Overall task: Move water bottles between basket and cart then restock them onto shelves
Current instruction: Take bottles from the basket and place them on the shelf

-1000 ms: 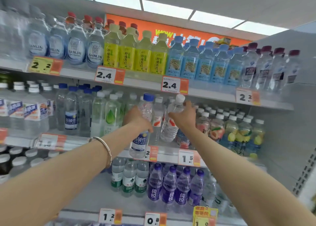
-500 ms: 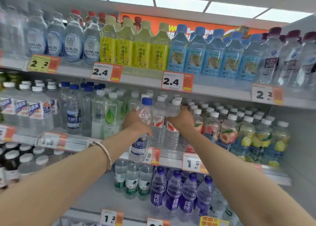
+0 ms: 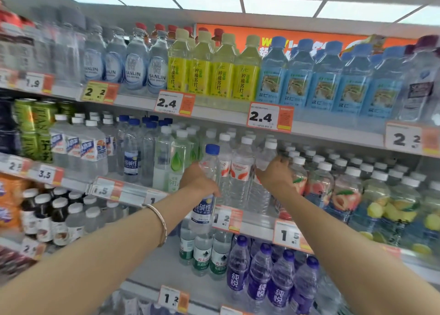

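Bottles filled every tier of the store shelving, and both hands were raised to the middle shelf [image 3: 257, 224]. The left hand [image 3: 198, 182] had its fingers wrapped around a blue-capped bottle [image 3: 202, 211], holding it just in front of the shelf lip, long axis upright with the cap leaning slightly right. It was off the shelf, hanging before the price tags [image 3: 226, 219]. The right hand [image 3: 273, 176] curled around a white-capped bottle [image 3: 263, 158] with a red and white label, which stood upright in the front row, touching its neighbours.

Bottles with the same blue caps and label stood in a row [image 3: 131, 162] further left on that shelf, with 2 green-leaf bottles [image 3: 177, 162] between. So the held bottle probably belonged to the left of where it hung, and the left hand was the nearer 1 for that reach. How much room that row had behind its front could not be told.

A bracelet [image 3: 160, 219] sat on the left wrist. Lit ceiling panels [image 3: 281, 4] ran overhead.
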`<state>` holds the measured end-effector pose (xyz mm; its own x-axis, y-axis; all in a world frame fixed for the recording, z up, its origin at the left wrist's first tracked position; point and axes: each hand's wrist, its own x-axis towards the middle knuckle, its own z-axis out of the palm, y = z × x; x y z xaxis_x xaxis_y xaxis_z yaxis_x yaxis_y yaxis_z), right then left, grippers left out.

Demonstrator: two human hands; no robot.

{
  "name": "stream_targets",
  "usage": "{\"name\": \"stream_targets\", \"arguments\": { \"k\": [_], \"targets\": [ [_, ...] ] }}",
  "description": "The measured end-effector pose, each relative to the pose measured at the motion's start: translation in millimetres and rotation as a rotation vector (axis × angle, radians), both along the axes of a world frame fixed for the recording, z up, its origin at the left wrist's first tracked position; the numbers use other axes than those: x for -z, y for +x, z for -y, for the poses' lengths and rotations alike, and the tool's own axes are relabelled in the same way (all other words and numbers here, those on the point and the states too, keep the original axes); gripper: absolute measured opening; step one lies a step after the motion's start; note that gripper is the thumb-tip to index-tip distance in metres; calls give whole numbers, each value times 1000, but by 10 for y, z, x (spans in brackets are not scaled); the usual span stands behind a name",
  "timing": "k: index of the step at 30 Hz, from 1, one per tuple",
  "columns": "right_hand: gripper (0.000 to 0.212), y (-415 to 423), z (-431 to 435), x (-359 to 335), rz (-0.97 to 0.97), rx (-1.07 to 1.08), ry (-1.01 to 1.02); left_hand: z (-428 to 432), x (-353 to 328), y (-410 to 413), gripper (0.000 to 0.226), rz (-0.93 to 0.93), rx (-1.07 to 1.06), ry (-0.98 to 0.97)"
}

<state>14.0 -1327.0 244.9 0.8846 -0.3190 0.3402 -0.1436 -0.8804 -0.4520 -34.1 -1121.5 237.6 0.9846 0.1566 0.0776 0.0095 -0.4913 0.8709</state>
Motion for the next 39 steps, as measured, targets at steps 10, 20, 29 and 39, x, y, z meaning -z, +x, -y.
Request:
{"name": "stream_targets", "arguments": {
  "k": [10, 20, 29, 39],
  "targets": [
    [47, -221, -390, 30, 501, -68, -244, -931, -38, -10, 67, -15, -165, 15],
    [39, -186, -1755, 127, 521, -277, -228, -2361, -302, 357, 89, 178, -214, -34],
    [50, 117, -2908, -102, 377, -230, -166, -3041, -266, 1011, 84, 235, -154, 43],
    [52, 287, -3367, -161, 268, -276, -326, -3120, -127, 1499, 83, 239, -160, 235]
  ]
}}
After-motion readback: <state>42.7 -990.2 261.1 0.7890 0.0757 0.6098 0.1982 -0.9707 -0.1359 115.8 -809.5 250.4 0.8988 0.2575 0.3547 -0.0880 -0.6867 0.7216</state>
